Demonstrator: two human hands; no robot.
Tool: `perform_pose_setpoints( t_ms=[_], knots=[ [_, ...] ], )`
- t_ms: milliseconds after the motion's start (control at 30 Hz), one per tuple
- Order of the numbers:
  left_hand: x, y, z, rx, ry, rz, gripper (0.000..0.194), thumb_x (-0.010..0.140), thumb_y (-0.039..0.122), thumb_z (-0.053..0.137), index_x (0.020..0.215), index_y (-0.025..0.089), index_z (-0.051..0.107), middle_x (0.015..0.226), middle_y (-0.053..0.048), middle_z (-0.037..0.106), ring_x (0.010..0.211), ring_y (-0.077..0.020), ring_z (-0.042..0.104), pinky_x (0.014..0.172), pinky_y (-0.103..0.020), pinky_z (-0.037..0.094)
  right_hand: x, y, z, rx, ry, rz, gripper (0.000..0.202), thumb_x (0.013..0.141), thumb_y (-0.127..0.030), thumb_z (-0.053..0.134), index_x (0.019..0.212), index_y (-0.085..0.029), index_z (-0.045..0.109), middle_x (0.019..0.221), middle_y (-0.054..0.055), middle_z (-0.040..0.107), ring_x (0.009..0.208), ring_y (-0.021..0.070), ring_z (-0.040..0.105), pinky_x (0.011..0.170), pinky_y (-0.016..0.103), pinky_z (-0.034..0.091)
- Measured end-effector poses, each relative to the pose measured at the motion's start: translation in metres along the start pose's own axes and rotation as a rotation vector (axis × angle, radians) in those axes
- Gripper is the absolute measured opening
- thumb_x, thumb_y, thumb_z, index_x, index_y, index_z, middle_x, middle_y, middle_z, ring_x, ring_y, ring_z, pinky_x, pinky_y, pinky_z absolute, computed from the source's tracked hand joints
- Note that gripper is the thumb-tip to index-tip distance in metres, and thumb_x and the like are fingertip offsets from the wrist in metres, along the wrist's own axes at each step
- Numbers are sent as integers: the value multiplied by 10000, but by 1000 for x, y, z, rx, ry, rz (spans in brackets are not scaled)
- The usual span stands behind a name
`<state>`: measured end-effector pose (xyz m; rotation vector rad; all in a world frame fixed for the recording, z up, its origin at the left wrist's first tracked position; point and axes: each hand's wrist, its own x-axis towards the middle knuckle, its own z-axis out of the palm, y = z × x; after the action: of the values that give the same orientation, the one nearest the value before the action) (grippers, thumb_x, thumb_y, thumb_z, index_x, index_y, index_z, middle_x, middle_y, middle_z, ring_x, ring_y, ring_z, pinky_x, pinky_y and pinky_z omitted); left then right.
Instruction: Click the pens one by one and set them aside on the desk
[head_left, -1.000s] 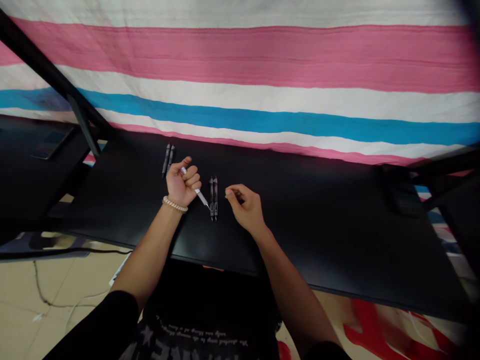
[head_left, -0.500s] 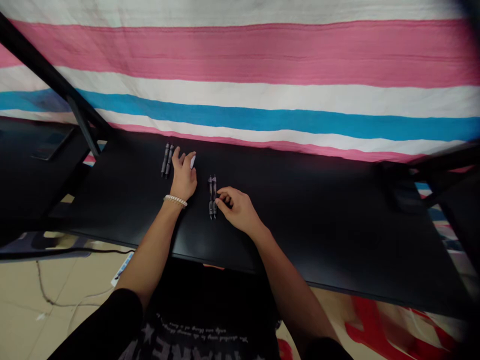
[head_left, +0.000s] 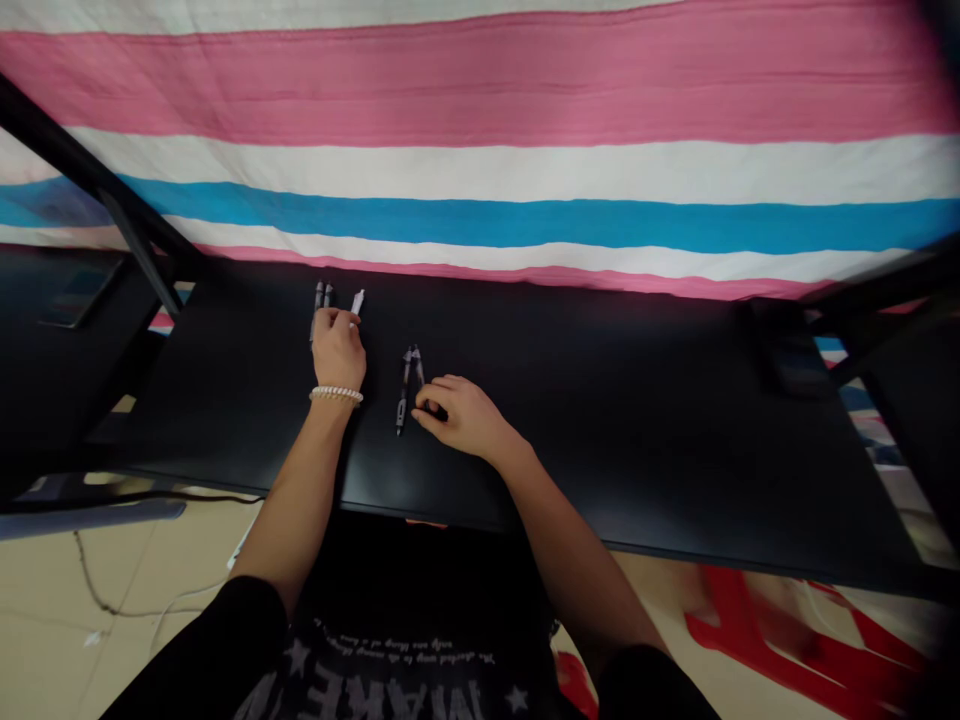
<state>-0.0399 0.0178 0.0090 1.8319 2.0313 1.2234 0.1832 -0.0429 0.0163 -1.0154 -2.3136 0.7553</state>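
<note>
My left hand [head_left: 339, 345] is closed at the left part of the black table, with a white pen [head_left: 358, 302] standing out past its fingertips. Partly covered by that hand, two dark pens [head_left: 319, 296] lie side by side just left of it. My right hand [head_left: 466, 416] pinches the lower end of a dark clear-barrelled pen [head_left: 419, 367], which slants against its neighbour. That neighbour, another dark pen [head_left: 404, 393] with a grey grip, lies on the table between my hands, its top close to the pinched one's.
Behind the black table [head_left: 637, 420] hangs a striped cloth [head_left: 480, 220]. A dark flat object [head_left: 787, 345] lies at the table's right end. Black frame bars [head_left: 139, 245] rise at the left. Red plastic stools [head_left: 750, 640] stand on the floor at lower right.
My left fingers, spread before, have closed at the white pen. The pen at my right hand has turned out of line with its neighbour. The view has shifted slightly.
</note>
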Motion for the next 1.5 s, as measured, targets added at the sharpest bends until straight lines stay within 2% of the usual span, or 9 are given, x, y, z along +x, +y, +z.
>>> perform_pose_setpoints(
  t_ms=[267, 367, 467, 600, 733, 900, 1067, 1267, 1500],
  knots=[
    [1, 3, 1, -86, 81, 42, 135, 847, 72, 580, 871, 176, 662, 1062, -134, 624, 1017, -282, 602, 990, -500, 483, 0, 0, 2, 5, 141, 188, 78, 850, -147, 609, 812, -214, 622, 729, -4, 583, 622, 134, 513, 615, 274, 381],
    [-5, 17, 13, -417, -2, -44, 72, 884, 200, 660, 944, 165, 677, 943, -90, 688, 860, -203, 673, 845, -370, 545, 1, 5, 5, 173, 324, 299, 45, 852, -201, 625, 892, -220, 624, 698, -16, 589, 612, 139, 552, 617, 276, 442],
    [-14, 34, 22, -792, -141, -215, 307, 837, 343, 775, 1053, 159, 660, 940, -90, 741, 842, -187, 728, 776, -312, 565, 2, 6, 6, 350, 435, 335, 88, 839, -281, 671, 898, -225, 637, 722, -7, 632, 628, 148, 604, 609, 282, 498],
    [-20, 48, 22, -1105, -360, -402, 585, 749, 378, 869, 1226, 162, 608, 918, -90, 777, 784, -196, 762, 713, -303, 596, 4, 2, 4, 342, 484, 267, 114, 817, -322, 718, 817, -220, 668, 783, 21, 671, 647, 145, 612, 626, 293, 537],
    [-18, 49, 19, -1294, -359, -442, 559, 732, 349, 892, 1198, 195, 624, 1001, -89, 787, 882, -189, 770, 818, -314, 605, 5, -1, 4, 508, 467, 350, 223, 868, -432, 687, 924, -216, 680, 767, 20, 685, 631, 143, 642, 580, 279, 552],
    [-18, 49, 19, -1369, -351, -451, 422, 746, 351, 884, 1073, 180, 677, 1042, -87, 777, 906, -179, 762, 848, -307, 602, 7, 0, 11, 776, 407, 408, 357, 873, -539, 661, 980, -202, 704, 665, -2, 673, 485, 126, 601, 444, 256, 507],
    [-21, 52, 23, -1424, -320, -466, 417, 737, 343, 892, 1068, 183, 693, 1036, -75, 772, 944, -178, 754, 874, -301, 598, 5, -10, 14, 405, 662, 315, 205, 890, -421, 694, 885, -236, 782, 762, 37, 713, 616, 166, 638, 578, 325, 552],
    [-22, 52, 25, -1425, -274, -499, 315, 770, 290, 866, 1016, 173, 707, 922, -42, 754, 868, -155, 743, 880, -314, 597, 3, -12, 10, 242, 689, 206, 196, 922, -346, 660, 774, -279, 770, 807, 47, 692, 726, 196, 655, 700, 373, 575],
    [-18, 50, 21, -1444, -204, -542, 307, 748, 273, 880, 992, 183, 718, 945, -36, 762, 891, -145, 738, 885, -293, 580, 10, 0, 13, 707, 563, 364, 322, 918, -516, 639, 998, -221, 741, 796, 34, 694, 659, 155, 667, 629, 317, 587]
  ],
)
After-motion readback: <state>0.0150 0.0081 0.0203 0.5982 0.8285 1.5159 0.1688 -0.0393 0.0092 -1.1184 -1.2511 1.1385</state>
